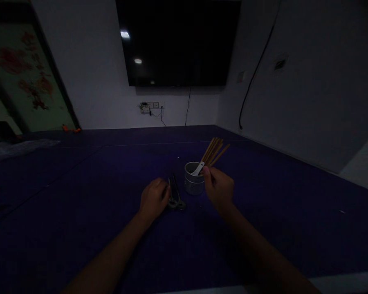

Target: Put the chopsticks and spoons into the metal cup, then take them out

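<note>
A grey metal cup [194,185] stands on the dark blue surface in front of me. Several brown chopsticks [214,149] lean out of its right side, along with a white spoon [198,168] whose handle end shows a hole. Closed at the cup's right rim, my right hand [219,187] has its thumb beside the spoon handle; what its fingers grip is hidden. To the left of the cup lies a dark pair of pliers [178,202], handles pointing away from me. My left hand [154,197] is curled at their left handle, fingertips closed on it.
A large black television [178,43] hangs on the far wall above some sockets [153,105] with cables. A black cable [257,67] runs down the right wall. Clear plastic sheeting [21,148] and small orange items [70,129] lie at the left.
</note>
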Tool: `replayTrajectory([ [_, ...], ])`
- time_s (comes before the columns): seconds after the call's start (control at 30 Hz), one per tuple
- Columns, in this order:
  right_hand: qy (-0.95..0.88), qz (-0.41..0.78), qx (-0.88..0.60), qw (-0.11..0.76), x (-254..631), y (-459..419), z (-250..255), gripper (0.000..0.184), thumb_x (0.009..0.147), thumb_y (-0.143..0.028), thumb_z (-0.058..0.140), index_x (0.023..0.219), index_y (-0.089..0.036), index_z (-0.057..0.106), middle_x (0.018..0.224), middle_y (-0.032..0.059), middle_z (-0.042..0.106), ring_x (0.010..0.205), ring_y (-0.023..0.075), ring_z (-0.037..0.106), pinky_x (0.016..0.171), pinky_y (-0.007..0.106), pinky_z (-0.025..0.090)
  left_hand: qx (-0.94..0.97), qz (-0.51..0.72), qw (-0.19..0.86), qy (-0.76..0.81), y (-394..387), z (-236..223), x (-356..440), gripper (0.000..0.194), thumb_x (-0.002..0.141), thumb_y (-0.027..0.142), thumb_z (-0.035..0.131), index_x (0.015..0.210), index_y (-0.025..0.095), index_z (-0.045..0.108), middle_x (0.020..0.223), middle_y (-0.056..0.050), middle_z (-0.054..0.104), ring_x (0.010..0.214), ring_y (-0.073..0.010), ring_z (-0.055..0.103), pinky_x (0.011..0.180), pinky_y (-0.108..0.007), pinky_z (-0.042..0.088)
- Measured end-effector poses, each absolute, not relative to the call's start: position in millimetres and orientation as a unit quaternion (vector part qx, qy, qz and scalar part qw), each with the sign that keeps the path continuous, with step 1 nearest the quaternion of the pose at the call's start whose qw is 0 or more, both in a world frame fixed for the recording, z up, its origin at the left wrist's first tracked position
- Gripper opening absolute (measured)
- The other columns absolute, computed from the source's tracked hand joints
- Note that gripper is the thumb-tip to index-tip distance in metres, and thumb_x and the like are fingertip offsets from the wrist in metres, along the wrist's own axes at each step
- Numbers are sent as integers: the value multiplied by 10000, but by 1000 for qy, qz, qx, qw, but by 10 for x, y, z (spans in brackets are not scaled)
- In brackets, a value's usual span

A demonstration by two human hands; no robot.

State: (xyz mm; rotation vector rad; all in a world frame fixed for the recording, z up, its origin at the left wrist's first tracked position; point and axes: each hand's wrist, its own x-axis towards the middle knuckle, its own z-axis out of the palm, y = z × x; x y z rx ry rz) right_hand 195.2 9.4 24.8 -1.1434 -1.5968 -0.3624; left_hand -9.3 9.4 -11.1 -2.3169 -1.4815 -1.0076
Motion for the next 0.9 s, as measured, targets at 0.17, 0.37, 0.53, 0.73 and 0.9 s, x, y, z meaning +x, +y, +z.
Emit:
replayTrajectory([
  [0.17, -773, -169, -444, 419, 1842, 71, 193, 465, 918, -374, 361, 570, -160, 581, 547, 24, 598, 507, 104, 530, 527, 240, 290, -770, -299, 74, -559, 120, -136, -87, 204, 840, 295, 459, 719, 189, 585, 777, -34, 595, 761, -154, 563, 684, -274, 434],
  [0.37, -865, -102, -445, 209, 1701, 18, 202, 431, 913, -411, 371, 696, -177, 661, 686, 41, 683, 599, 128, 605, 509, 244, 275, -781, -274, 41, -560, 155, -163, -81, 290, 852, 343, 448, 669, 176, 597, 736, -40, 593, 710, -144, 550, 652, -268, 412],
  [0.53, -876, -72, -464, 109, 1683, 30, 196, 433, 901, -437, 386, 756, -175, 698, 725, 87, 693, 658, 176, 635, 541, 246, 341, -794, -266, 48, -544, 162, -172, -74, 333, 865, 351, 421, 645, 173, 598, 710, -44, 589, 691, -152, 549, 642, -280, 412],
  [0.73, -839, -47, -535, 88, 1724, 63, 197, 437, 883, -457, 407, 712, -175, 694, 730, 103, 686, 697, 201, 647, 558, 253, 385, -812, -294, 30, -504, 146, -167, -66, 270, 866, 329, 421, 738, 178, 603, 793, -53, 607, 752, -168, 560, 677, -300, 426],
  [0.9, -806, -33, -585, 84, 1799, 84, 202, 361, 829, -468, 494, 741, -174, 686, 778, 116, 689, 733, 225, 656, 568, 268, 415, -840, -270, 16, -470, 128, -152, -62, 273, 892, 320, 379, 877, 193, 620, 885, -57, 610, 834, -172, 552, 743, -310, 422],
])
